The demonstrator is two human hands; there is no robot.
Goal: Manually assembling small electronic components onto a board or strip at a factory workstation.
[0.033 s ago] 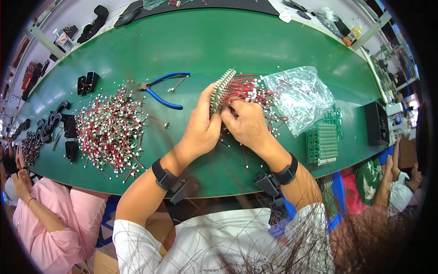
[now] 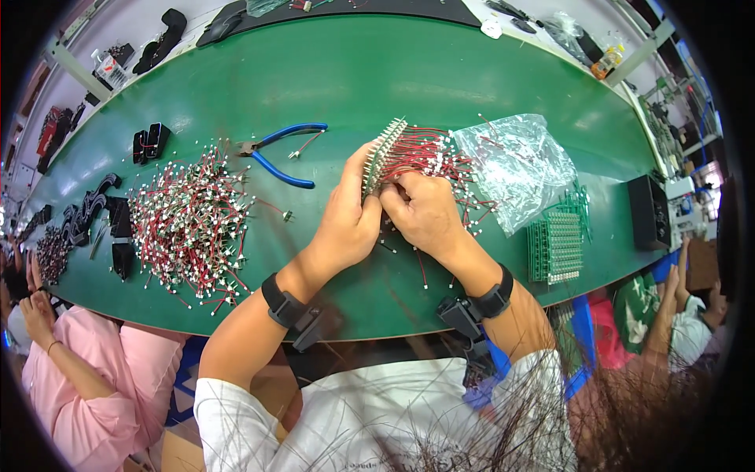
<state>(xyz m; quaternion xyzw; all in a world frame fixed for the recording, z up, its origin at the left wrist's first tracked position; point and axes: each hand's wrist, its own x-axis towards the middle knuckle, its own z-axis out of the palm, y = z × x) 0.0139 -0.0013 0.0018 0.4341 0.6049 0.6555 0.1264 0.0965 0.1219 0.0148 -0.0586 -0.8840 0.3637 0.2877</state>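
My left hand (image 2: 346,216) is closed around a narrow strip of circuit boards (image 2: 384,156), tilted up above the green table. Small pale connectors line the strip, and many red wires (image 2: 421,148) with white plugs fan out from it to the right. Against the strip's near end, my right hand (image 2: 427,211) is closed in a pinch; whatever lies between its fingertips is hidden. Loose red leads spread on the table beyond and beside the right hand. Left of my hands lies a large heap of short red-wired connectors (image 2: 193,224).
Blue-handled cutters (image 2: 277,153) lie beyond the heap, near one loose lead (image 2: 308,144). A clear plastic bag (image 2: 523,169) sits right of the wires, with stacked green board panels (image 2: 557,245) nearer me. A black bin (image 2: 649,212) stands far right. Someone in pink (image 2: 86,370) sits at left.
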